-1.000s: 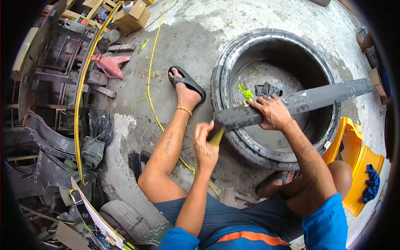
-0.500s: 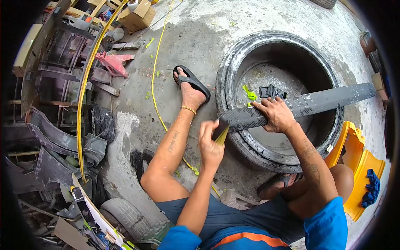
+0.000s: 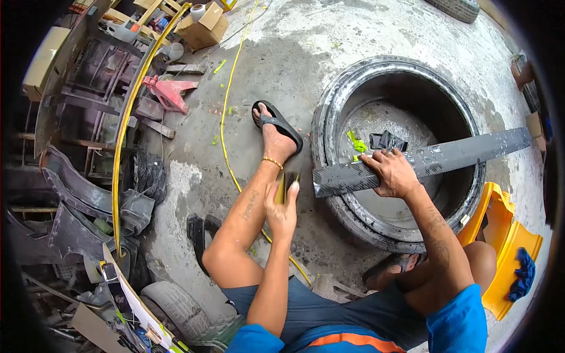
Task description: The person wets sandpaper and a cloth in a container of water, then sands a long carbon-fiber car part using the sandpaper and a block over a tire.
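Observation:
A long dark panel (image 3: 459, 154) with a woven pattern and pale specks lies across a large tyre (image 3: 353, 220) on the floor. My right hand (image 3: 393, 172) grips the panel near its left end, fingers over the upper edge. Left of that end, clear of the panel, my left hand (image 3: 282, 207) is closed on a yellow and dark flat pad (image 3: 281, 189), slightly blurred. Inside the tyre ring are a crumpled black wrapper (image 3: 388, 141) and bright green scraps (image 3: 355, 141).
A yellow hose (image 3: 224, 132) runs along the floor past my sandalled foot (image 3: 279, 126). On the left are a red stand (image 3: 169, 93), stacked dark parts and a cardboard box (image 3: 203, 27). At right sits a yellow part (image 3: 500, 259) with a blue cloth (image 3: 522, 275).
My left hand has moved left and down with the pad, away from the panel's end. My right hand stays on the panel. The whole view has shifted slightly.

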`<act>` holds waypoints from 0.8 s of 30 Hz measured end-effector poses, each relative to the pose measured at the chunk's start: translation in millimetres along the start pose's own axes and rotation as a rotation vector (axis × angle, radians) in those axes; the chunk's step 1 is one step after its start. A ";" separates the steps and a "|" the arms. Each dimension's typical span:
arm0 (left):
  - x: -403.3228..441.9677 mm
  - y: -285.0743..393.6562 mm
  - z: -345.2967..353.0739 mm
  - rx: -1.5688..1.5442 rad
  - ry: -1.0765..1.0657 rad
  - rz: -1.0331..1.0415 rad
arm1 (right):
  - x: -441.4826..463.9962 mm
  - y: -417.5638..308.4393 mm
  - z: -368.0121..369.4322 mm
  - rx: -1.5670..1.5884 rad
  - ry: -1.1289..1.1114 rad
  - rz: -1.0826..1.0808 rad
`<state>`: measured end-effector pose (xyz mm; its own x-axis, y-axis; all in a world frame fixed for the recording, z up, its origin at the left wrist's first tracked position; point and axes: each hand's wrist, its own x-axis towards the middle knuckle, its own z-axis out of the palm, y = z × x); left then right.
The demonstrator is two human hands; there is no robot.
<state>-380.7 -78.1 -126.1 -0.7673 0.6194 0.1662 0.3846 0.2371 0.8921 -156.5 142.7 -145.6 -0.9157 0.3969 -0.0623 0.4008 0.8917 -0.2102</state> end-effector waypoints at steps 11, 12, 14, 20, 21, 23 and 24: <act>-32.2 -0.5 22.9 0.112 -0.137 0.221 | 0.8 0.3 -0.4 -0.017 -0.038 0.021; -42.0 -3.2 17.6 0.114 -0.124 0.249 | 1.4 0.4 -1.0 -0.018 -0.058 0.021; -36.5 -3.5 20.5 0.170 -0.145 0.257 | 2.6 -3.1 -7.0 -0.008 -0.123 0.050; -38.3 -1.9 21.6 0.101 -0.144 0.233 | -0.2 0.6 0.9 -0.012 -0.064 0.015; -46.9 3.1 17.9 0.131 -0.147 0.214 | 1.8 -0.2 -3.7 -0.008 -0.109 0.027; -37.3 1.3 24.6 0.180 -0.146 0.214 | 0.6 -1.1 -5.2 0.014 -0.139 0.042; -20.1 1.8 35.1 0.117 -0.115 0.192 | 0.0 -0.2 -1.7 0.010 -0.093 0.031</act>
<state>-346.5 -63.8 -142.6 -0.6137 0.7409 0.2727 0.5794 0.1881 0.7930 -156.6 142.9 -143.9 -0.9018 0.4018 -0.1589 0.4289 0.8769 -0.2167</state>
